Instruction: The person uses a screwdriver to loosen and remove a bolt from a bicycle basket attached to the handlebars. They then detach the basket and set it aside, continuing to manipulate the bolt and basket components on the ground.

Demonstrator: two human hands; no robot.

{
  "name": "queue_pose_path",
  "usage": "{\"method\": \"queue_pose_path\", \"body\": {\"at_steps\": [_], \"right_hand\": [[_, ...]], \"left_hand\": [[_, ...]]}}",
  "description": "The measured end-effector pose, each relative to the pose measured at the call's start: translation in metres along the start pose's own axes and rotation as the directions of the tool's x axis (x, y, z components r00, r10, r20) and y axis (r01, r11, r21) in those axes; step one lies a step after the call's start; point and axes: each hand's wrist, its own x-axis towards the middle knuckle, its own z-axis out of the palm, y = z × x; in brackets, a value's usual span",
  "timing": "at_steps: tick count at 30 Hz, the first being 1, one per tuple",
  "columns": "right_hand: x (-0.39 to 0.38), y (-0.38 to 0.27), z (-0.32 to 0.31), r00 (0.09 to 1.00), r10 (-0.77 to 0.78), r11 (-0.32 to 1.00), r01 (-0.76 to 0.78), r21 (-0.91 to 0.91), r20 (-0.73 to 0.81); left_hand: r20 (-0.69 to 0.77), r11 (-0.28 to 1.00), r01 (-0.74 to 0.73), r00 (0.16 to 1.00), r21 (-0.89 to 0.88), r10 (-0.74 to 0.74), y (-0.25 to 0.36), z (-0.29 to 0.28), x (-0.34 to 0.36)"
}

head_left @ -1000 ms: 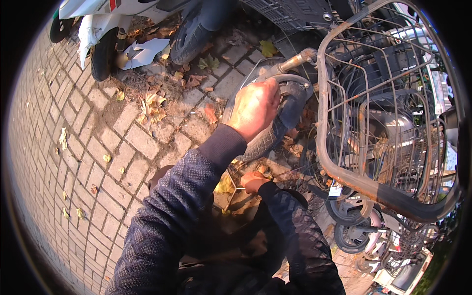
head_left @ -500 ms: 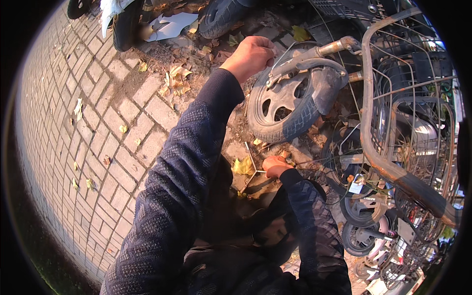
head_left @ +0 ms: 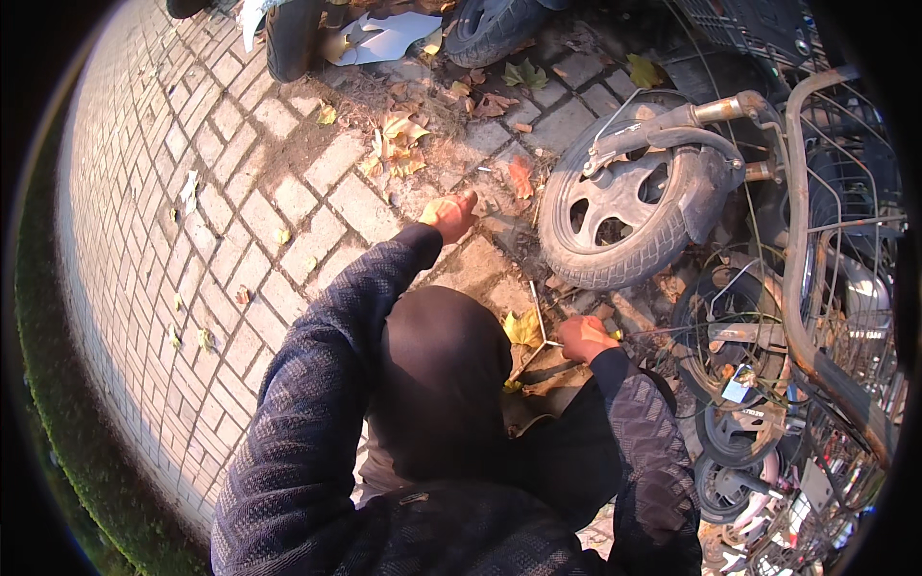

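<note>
Beside my dark-clad knee, my left hand (head_left: 449,217) is over the paving with its fingers curled in. Whether anything is in them cannot be made out. My right hand (head_left: 584,338) is closed round one arm of a metal Y-shaped wrench (head_left: 540,315), low between my legs. The wrench's other two arms point away from the hand, near a yellow leaf (head_left: 523,329). Ahead of the right hand stands a dusty scooter wheel (head_left: 615,264) with a fork leg (head_left: 653,132) and a worn mudguard (head_left: 713,200). Both hands are apart from the wheel.
A rusty bent tube (head_left: 799,192) and wire baskets crowd the right side, with more wheels (head_left: 735,432) below. Two tyres (head_left: 293,43) and a white sheet (head_left: 389,38) are at the far edge. Dry leaves (head_left: 396,144) lie on brick paving (head_left: 259,226); a hedge borders the left.
My left hand has drawn back from the wheel toward my knee. The right hand stays on the wrench. My view has shifted, so the surroundings appear further right.
</note>
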Motion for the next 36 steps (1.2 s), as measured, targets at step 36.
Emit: {"method": "queue_pose_path", "body": {"at_steps": [36], "right_hand": [[-0.047,0.049,-0.013,0.943,-0.096,0.963,0.169,0.211,-0.319]], "left_hand": [[0.163,-0.329,0.229,0.963,-0.916,0.216,0.229,-0.240,-0.098]]}}
